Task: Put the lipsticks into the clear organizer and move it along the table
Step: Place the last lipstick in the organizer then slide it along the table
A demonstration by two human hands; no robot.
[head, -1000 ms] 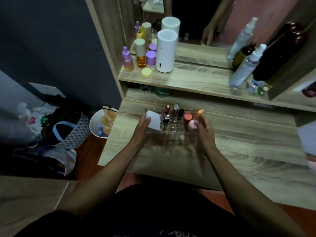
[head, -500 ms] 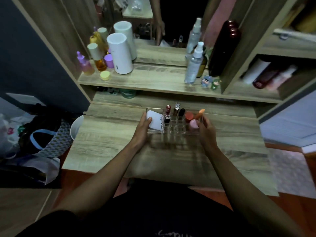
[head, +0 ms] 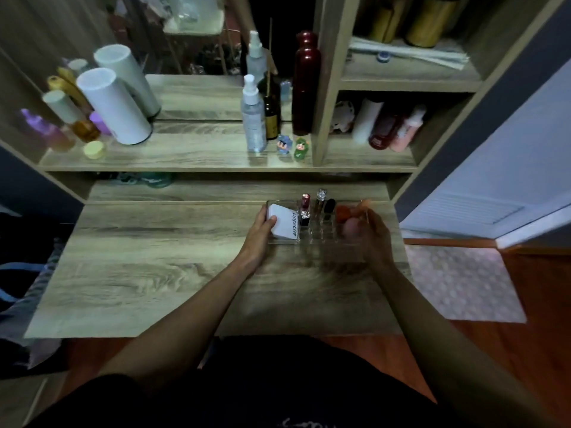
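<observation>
Lipsticks already slotted in clear organizer, near table's right end. Your left hand and right hand clamp its sides. Left: finish slide, release.

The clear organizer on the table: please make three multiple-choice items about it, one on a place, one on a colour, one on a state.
1. Where does the clear organizer stand on the table?
A. far right part
B. near left corner
C. on the upper shelf

2. What colour is the box in its left compartment?
A. black
B. white
C. green

3. How is the organizer held?
A. by one hand only
B. by nobody
C. left hand and right hand, one at each end

Answers: 1 A, it sits near the table's right edge. 2 B, the box is white with dark lettering. 3 C, each hand has a grip on one end.
</observation>
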